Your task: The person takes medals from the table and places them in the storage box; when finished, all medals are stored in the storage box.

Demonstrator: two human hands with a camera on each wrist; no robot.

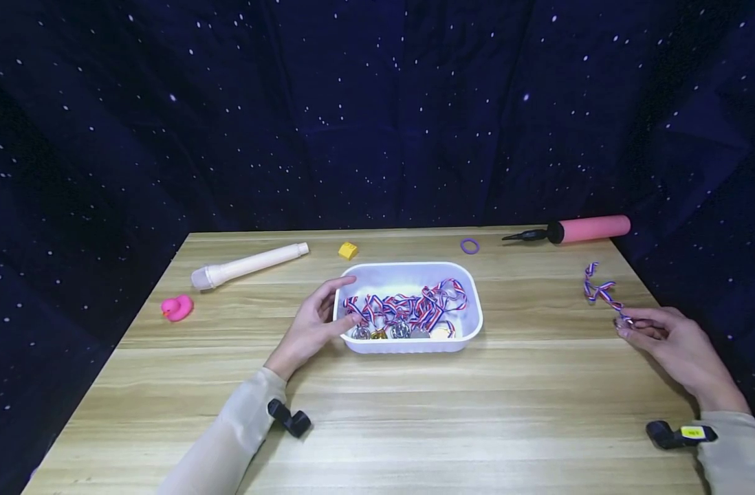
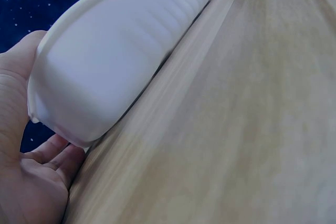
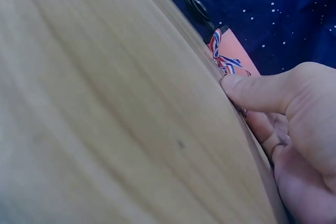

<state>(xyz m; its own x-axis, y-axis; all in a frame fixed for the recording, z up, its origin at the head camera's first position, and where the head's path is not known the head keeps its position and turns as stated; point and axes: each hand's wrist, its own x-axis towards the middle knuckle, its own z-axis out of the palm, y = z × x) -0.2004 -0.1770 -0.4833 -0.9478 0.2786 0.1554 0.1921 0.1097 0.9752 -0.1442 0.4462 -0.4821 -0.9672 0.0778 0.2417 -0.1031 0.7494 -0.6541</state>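
A white plastic basin (image 1: 408, 346) stands mid-table with several medals (image 1: 401, 330) inside, gold and silver, their red, white and blue ribbons (image 1: 408, 306) in a tangle. My left hand (image 1: 312, 323) grips the basin's left end, thumb over the rim and fingers along the outer wall; the left wrist view shows the basin wall (image 2: 105, 66) between them. Far to the right, my right hand (image 1: 681, 347) pinches a medal (image 1: 623, 322) at the table surface. That medal's striped ribbon (image 1: 600, 292) trails away on the wood; in the right wrist view the thumb mostly hides the medal.
Behind the left hand lie a pale toy microphone (image 1: 254, 266), a pink rubber duck (image 1: 177, 308) and a yellow block (image 1: 348, 250). A purple ring (image 1: 469, 246) and a pink hand pump (image 1: 591, 229) lie near the back edge, before a dark starry curtain (image 1: 377, 117).
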